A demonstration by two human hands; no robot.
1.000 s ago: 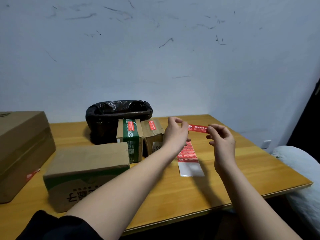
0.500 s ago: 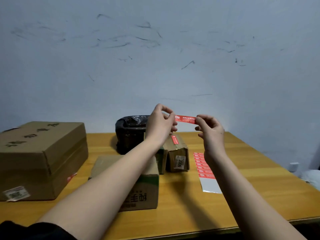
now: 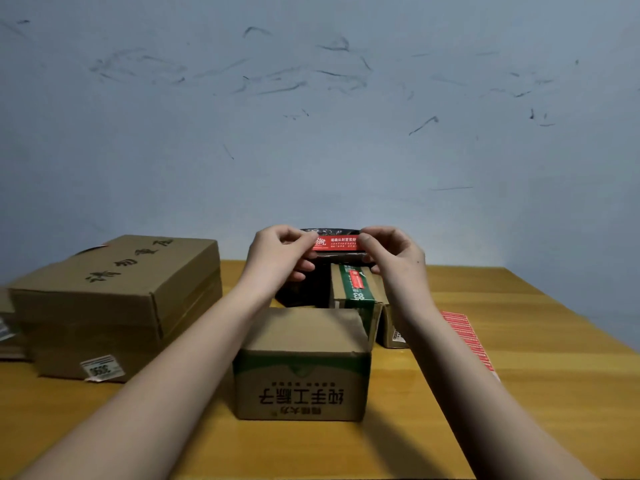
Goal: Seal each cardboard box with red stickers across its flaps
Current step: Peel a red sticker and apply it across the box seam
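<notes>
- Both hands are now bringing the long red paper sticker (image 3: 335, 243) lower, over the small brown cardboard box (image 3: 304, 344).
- Left hand (image 3: 280, 252) and right hand (image 3: 393, 254) are pinching its ends; it is probably thin and floppy.

Ahead of me a black bin (image 3: 294, 292), lined with a shiny black bag, sits near the far edge of the wooden tabletop (image 3: 519, 375). Behind it rises a pale blue-grey wall (image 3: 311, 133) streaked with dark scuff marks.
</notes>
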